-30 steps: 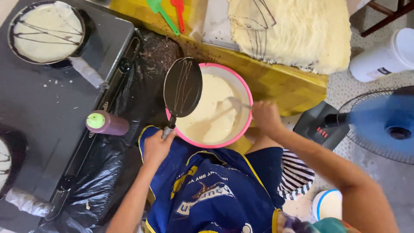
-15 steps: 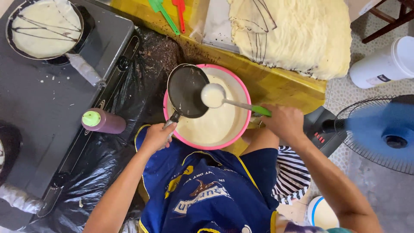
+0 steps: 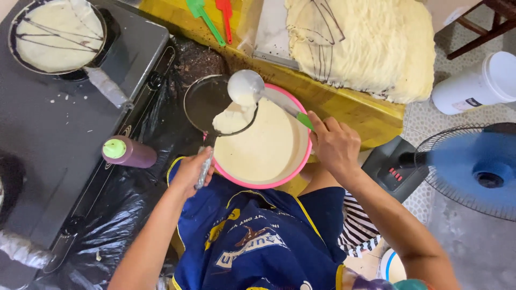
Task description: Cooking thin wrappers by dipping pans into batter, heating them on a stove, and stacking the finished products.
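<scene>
My left hand (image 3: 191, 172) grips the foil-wrapped handle of a small black frying pan (image 3: 207, 99), held level over the left rim of a pink bowl (image 3: 301, 161) of pale batter. My right hand (image 3: 336, 142) holds a green-handled ladle (image 3: 244, 86) tipped over the pan. Batter runs from the ladle and pools on the pan's right side. The bowl rests on my lap, against a blue apron.
A second pan (image 3: 56, 35) with a cooked crepe and dark drizzle lines sits on the grey stove at left. A purple squeeze bottle (image 3: 129, 151) with a green cap lies near it. A stack of crepes (image 3: 360, 43), red and green spatulas, a white bucket (image 3: 484, 83) and a blue fan (image 3: 473, 169) surround me.
The ladle rose full out of the bowl, moved over the pan and tipped. Batter now lies in the pan, which was bare before.
</scene>
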